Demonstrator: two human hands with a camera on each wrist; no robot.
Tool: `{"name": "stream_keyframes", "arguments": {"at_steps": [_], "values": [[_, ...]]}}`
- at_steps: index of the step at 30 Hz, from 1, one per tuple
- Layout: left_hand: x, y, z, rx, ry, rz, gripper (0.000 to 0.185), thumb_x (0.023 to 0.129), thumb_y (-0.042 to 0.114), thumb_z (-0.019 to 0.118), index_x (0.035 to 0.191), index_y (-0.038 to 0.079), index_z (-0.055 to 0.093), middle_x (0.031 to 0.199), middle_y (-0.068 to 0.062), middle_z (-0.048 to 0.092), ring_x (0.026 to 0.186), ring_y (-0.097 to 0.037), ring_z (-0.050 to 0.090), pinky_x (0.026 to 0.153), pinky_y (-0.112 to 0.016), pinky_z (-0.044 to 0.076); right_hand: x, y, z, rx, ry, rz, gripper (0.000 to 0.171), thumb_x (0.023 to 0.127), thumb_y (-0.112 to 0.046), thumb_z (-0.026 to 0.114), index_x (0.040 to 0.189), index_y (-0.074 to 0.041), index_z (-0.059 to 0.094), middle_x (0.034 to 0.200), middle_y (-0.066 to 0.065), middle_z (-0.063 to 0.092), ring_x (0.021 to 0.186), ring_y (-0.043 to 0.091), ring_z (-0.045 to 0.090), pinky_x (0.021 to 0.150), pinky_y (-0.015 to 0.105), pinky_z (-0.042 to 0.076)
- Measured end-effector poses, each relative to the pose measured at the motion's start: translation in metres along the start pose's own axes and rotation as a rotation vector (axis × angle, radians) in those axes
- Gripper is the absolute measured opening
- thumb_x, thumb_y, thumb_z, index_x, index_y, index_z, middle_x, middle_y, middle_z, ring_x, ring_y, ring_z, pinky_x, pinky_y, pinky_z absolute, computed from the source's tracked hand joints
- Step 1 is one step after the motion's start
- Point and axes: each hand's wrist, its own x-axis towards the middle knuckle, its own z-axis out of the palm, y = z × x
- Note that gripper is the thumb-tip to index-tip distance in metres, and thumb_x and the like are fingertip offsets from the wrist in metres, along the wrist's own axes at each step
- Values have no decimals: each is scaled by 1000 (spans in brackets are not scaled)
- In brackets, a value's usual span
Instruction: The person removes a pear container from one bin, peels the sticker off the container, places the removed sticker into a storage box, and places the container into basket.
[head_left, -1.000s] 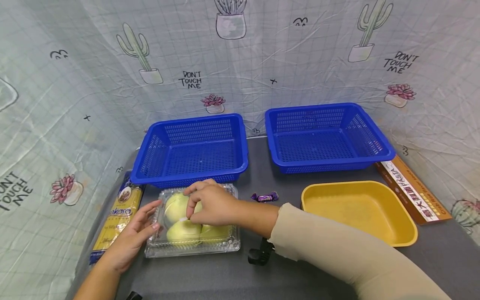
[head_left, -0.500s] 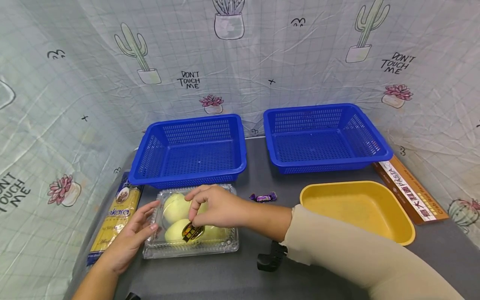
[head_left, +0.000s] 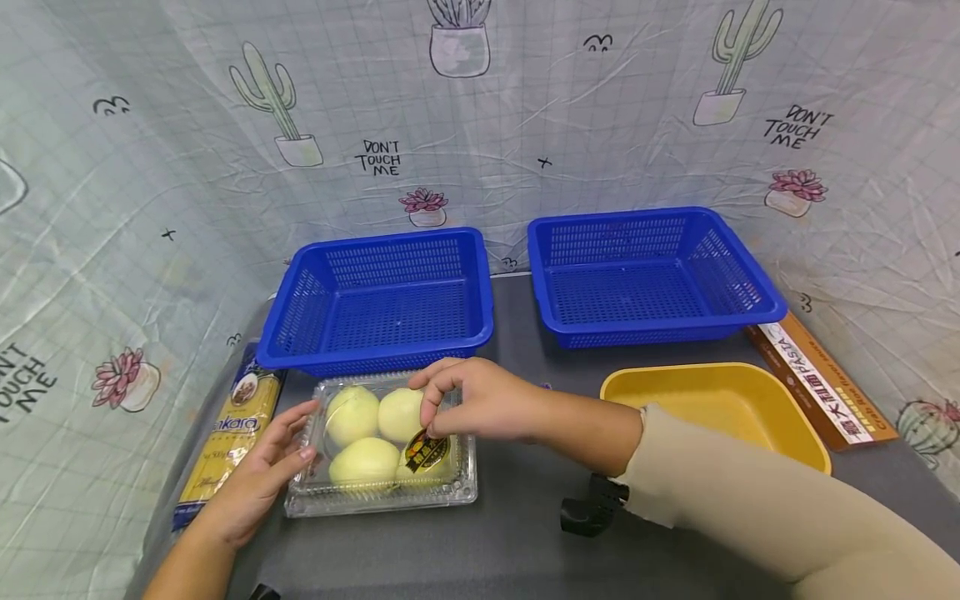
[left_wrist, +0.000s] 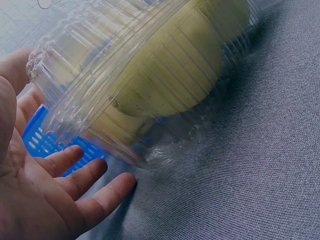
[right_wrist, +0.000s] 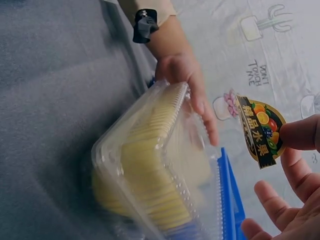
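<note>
Tabletop [head_left: 465, 558]: grey, cloth-like, near edge out of frame. Two blue baskets [head_left: 375, 357] towards the far edge; yellow tray [head_left: 716, 408] nearer the right edge.

Clear clamshell box [head_left: 382, 500]: left half of the tabletop, just on the near side of the left basket; cannot tell if they touch. Lid on. Thin, ribbed plastic, so likely springy, slick and easily dented. Most of the weight should be the contents. Best held low, a palm on each side wall under the rim flange; the lid alone looks a poor hold, apt to flex or pop.

Left hand [head_left: 261, 473]: at the box's left wall, fingers parted and loosely bent, grip wide, nothing enclosed. A light steadying touch at most; exact contact unclear.

Right hand [head_left: 480, 407]: above the lid's right part, grip closed to a thumb-and-index pinch, other fingers loose.

Fruits [head_left: 365, 464]: four, round, pale yellow-green, inside the box; kind uncertain. Look firm, smooth, may roll or bruise if the box tips.

Label [right_wrist: 260, 131]: dark, fruit-printed, in that pinch, clear of the lid. Next to weightless, bendy, perhaps tacky behind; best taken by its margin, as here.
</note>
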Motion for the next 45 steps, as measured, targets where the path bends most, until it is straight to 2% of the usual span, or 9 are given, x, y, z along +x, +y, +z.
{"name": "stream_keyframes", "arguments": {"at_steps": [8,11,15,18,26,31,35,42,45], "values": [[-1,0,0,-3,2,1,58,112,4,51,166,12,31,166,-34,16,131,2,43,94,-22,51,-20,6,-13,69,-33,53,8,87,-6,77,86,-15,76,142,-1,64,140,25,50,112,48,41],[-1,0,0,-2,3,-1,59,112,5,51,166,13,31,166,-34,16,132,1,41,95,-21,50,-26,9,-17,122,-46,67,7,87,-5,76,87,-12,75,144,4,63,137,25,54,110,45,44],[-1,-1,0,-5,6,3,59,112,4,50,166,12,31,166,-33,16,133,1,40,96,-20,49,-34,12,-24,161,-65,89,6,87,-4,74,88,-10,74,147,9,61,127,25,61,98,36,52],[-2,-1,0,-6,8,2,59,112,4,50,166,12,31,166,-32,16,133,1,40,96,-21,50,-40,14,-30,162,-68,88,6,87,-4,74,88,-10,74,148,11,61,132,28,59,99,36,52],[0,0,0,-7,10,6,58,111,4,51,166,11,32,165,-35,17,130,3,45,95,-21,51,-65,26,-52,168,-43,134,4,89,-7,72,92,-6,71,144,11,64,141,34,51,114,56,40],[0,1,0,-6,14,8,58,111,4,51,165,11,33,164,-35,19,129,3,47,94,-22,52,-84,39,-63,203,-44,180,2,91,-8,70,93,-7,70,145,10,64,149,38,42,118,65,31],[0,2,0,0,17,2,58,111,4,51,165,11,33,165,-33,19,130,2,44,95,-21,51,-97,49,-74,237,-68,180,6,93,-10,69,94,-4,68,145,13,63,150,41,40,119,62,31],[-1,2,0,-6,6,2,58,112,4,51,166,11,32,165,-36,17,130,3,44,95,-20,50,-114,66,-98,224,-116,198,8,98,-10,66,98,-3,66,146,16,62,139,42,53,115,55,38],[-1,3,0,1,4,-6,58,112,5,51,166,12,32,166,-35,17,132,-1,43,96,-21,51,-121,76,-111,229,-125,215,8,99,-10,65,99,-2,66,148,20,59,138,43,53,111,48,42]]}}
